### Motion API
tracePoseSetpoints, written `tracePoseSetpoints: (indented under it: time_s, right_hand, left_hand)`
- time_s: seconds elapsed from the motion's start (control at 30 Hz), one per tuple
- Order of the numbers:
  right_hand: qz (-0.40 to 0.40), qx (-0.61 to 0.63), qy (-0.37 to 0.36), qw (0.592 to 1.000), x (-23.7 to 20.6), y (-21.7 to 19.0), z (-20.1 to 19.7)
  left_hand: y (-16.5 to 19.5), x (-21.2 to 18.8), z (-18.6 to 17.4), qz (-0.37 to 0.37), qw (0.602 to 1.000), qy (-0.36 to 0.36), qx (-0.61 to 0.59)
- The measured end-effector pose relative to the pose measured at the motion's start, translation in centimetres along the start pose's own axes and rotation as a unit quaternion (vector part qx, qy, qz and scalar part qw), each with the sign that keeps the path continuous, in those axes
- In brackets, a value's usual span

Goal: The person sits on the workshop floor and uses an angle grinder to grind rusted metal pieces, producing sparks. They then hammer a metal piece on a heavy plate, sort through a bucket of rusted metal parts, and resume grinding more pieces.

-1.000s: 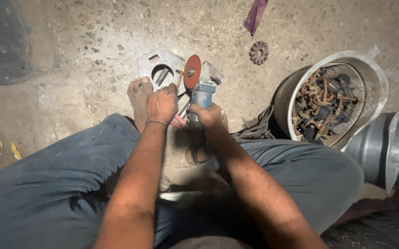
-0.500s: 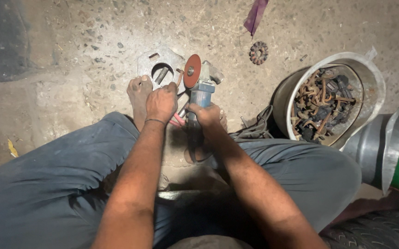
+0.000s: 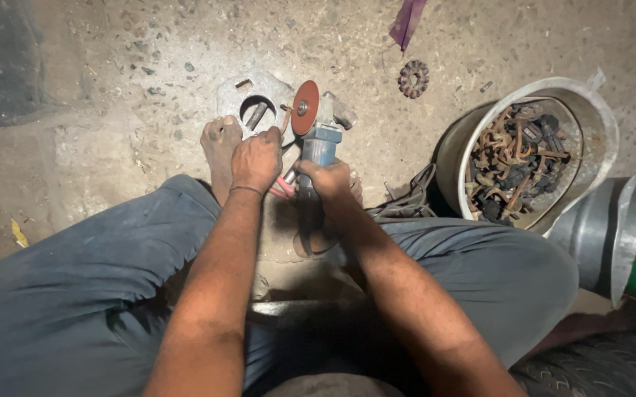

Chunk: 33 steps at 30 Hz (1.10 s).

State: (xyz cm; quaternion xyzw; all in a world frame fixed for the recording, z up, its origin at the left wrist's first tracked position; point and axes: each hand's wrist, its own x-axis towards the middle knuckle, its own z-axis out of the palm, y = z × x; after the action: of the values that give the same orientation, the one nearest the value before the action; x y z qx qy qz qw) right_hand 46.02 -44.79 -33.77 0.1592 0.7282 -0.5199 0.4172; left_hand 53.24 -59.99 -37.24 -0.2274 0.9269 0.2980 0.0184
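head view, angle grinder [image 3: 318, 140] gripped in right hand [image 3: 325, 180]

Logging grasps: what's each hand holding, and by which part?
Right hand grips the angle grinder by its blue body, behind the disc. Left hand pinches something small beside the disc; what it is cannot be told.

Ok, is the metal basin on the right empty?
No, the metal basin is filled with a heap of rusty, dark metal parts, well apart from the right hand gripping the angle grinder.

disc [image 3: 305, 107] – red | grinder body [image 3: 319, 144] – blue | trousers [image 3: 75, 294] – grey
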Motion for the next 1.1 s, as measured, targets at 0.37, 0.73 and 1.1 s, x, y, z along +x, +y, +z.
tracePoseSetpoints:
  time_s: [0.37, 0.73, 1.1]
  right_hand:
    - [0.026, -0.025, 0.013, 0.999, 0.33, -0.02, 0.02]
    - [0.004, -0.033, 0.01, 0.999, 0.01, -0.44, 0.03]
    - [0.015, -0.007, -0.003, 1.0, 0.41, -0.3, 0.05]
  left_hand:
    - [0.15, -0.1, -0.1, 0.0, 1.0, 0.008, -0.004]
    - [0.32, -0.02, -0.3, -0.004, 1.0, 0.008, -0.006]
    - [0.55, -0.05, -0.67, -0.006, 1.0, 0.004, -0.004]
